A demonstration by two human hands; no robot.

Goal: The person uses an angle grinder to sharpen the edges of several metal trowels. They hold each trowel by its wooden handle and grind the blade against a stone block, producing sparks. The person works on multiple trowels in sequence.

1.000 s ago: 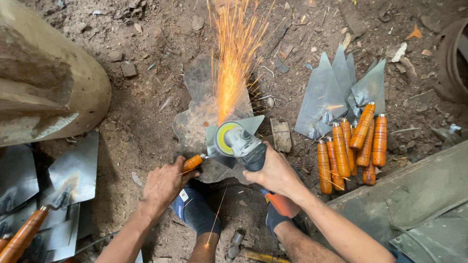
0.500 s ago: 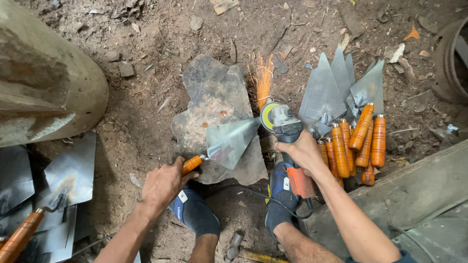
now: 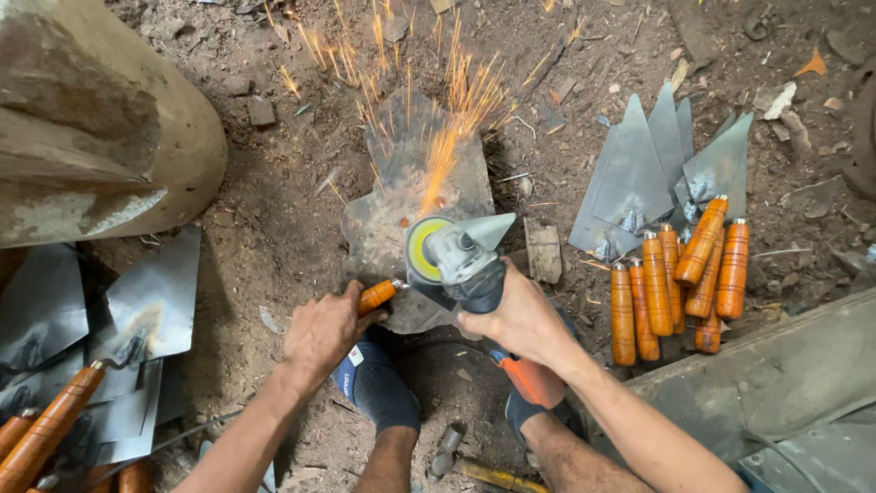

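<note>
The left hand (image 3: 321, 333) has its fingers wrapped around the orange handle of a trowel (image 3: 484, 228), whose grey pointed blade lies on a flat stone (image 3: 401, 173) on the dirt floor. The right hand (image 3: 522, 319) clasps an angle grinder (image 3: 453, 260), its yellow-faced disc throwing sparks off the blade. A small white label shows on the dark sock (image 3: 376, 388) below.

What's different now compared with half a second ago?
The right hand swung the angle grinder left, back onto the trowel, and sparks fly again. The left hand still grips the trowel's orange handle. The trowel piles are unmoved.
</note>
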